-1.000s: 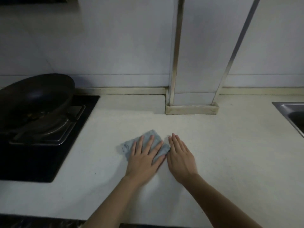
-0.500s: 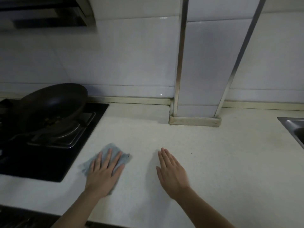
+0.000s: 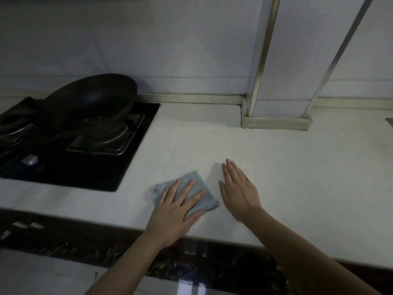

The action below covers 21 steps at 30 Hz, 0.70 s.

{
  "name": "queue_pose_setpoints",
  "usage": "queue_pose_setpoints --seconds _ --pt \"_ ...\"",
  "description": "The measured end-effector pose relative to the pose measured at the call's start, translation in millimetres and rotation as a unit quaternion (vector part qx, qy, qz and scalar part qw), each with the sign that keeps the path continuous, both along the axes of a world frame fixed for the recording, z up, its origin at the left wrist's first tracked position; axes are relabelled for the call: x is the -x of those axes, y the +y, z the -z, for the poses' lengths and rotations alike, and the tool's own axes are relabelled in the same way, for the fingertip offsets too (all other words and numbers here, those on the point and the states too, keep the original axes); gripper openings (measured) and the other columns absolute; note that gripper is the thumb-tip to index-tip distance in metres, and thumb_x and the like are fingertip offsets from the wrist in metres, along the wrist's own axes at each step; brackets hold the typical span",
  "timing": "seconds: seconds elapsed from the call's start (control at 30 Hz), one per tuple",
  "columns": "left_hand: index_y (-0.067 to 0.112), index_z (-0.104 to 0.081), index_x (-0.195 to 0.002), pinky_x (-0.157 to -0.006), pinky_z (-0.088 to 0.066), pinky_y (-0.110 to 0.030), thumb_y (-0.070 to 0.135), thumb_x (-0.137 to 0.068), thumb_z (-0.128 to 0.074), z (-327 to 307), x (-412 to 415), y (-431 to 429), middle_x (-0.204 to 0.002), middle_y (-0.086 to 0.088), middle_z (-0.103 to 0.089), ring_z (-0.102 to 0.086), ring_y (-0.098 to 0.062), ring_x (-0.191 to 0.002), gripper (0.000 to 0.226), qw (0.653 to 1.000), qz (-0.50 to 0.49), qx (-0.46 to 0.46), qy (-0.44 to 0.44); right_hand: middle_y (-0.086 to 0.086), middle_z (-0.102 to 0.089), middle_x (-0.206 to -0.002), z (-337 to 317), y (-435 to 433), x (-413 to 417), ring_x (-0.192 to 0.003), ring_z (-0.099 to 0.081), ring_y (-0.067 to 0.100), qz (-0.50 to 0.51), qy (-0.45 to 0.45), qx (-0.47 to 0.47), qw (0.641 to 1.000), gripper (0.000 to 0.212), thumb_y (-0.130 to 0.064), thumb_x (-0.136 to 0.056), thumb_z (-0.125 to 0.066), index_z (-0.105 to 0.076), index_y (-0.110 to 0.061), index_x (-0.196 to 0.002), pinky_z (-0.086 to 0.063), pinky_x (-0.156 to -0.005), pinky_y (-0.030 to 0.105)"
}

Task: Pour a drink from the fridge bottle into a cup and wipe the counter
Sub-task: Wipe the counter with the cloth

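Observation:
A folded grey-blue cloth point(image 3: 194, 177) lies on the white counter point(image 3: 297, 167) close to its front edge. My left hand point(image 3: 177, 211) presses flat on the cloth with fingers spread, covering most of it. My right hand point(image 3: 239, 191) rests flat on the bare counter just right of the cloth, fingers together, holding nothing. No bottle or cup is in view.
A black hob point(image 3: 136, 158) with a dark pan point(image 3: 91, 101) on its burner sits at the left. A tiled pillar point(image 3: 278, 122) juts out at the back. The corner of a steel sink point(image 3: 389, 121) shows at the far right.
My left hand slid the cloth left toward the hob, then back right next to my right hand and nearer the front edge. The view has shifted left.

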<state>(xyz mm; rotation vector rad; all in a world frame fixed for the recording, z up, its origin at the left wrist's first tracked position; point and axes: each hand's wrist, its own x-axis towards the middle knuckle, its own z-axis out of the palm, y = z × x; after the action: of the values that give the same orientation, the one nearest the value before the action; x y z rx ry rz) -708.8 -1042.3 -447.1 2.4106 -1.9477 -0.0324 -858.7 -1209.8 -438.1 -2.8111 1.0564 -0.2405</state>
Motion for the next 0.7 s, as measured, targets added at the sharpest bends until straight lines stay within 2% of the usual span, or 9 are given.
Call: queue_pose_setpoints --seconds 0.2,0.33,0.57,0.7 --pt "0.048 0.004 -0.151 -0.122 0.000 -0.042 0.071 -0.090 0.004 -2 -32 37 -0.162 0.011 0.009 0.012 -0.021 -0.151 0.065 0.996 -0.089 -0.011 0.017 0.004 0.001 -0.161 4 32 11 -0.149 0.003 0.014 -0.015 0.002 0.003 1.000 0.060 -0.042 -0.101 -0.005 -0.004 -0.011 -0.153 0.003 -0.118 0.028" --pt "0.057 0.016 -0.143 -0.121 0.009 -0.042 0.070 -0.091 0.002 0 -24 19 -0.160 0.015 0.019 0.021 -0.017 -0.148 0.056 0.985 -0.157 -0.021 0.067 0.004 0.001 -0.162 9 25 53 -0.149 0.003 0.014 -0.012 0.030 0.015 0.999 0.059 -0.040 -0.102 -0.006 -0.001 -0.010 -0.152 0.002 -0.119 0.029" --pt "0.058 0.018 -0.139 -0.121 0.011 -0.044 0.073 -0.083 0.007 1 33 -47 -0.161 0.014 0.018 0.022 -0.019 -0.148 0.059 0.993 -0.081 -0.018 0.088 0.004 0.001 -0.162 3 12 102 -0.149 0.003 0.014 0.059 0.030 0.013 0.998 0.058 -0.038 -0.103 -0.012 -0.002 -0.009 -0.153 0.004 -0.118 0.026" --pt "0.061 0.022 -0.135 -0.120 0.011 -0.046 0.076 -0.078 0.018 4 75 -84 -0.161 0.014 0.020 0.025 -0.020 -0.147 0.059 0.996 -0.029 -0.011 0.082 0.005 -0.001 -0.162 -1 0 121 -0.149 0.001 0.015 0.086 0.019 0.014 0.996 0.059 -0.039 -0.103 -0.011 -0.004 -0.009 -0.153 0.001 -0.119 0.026"
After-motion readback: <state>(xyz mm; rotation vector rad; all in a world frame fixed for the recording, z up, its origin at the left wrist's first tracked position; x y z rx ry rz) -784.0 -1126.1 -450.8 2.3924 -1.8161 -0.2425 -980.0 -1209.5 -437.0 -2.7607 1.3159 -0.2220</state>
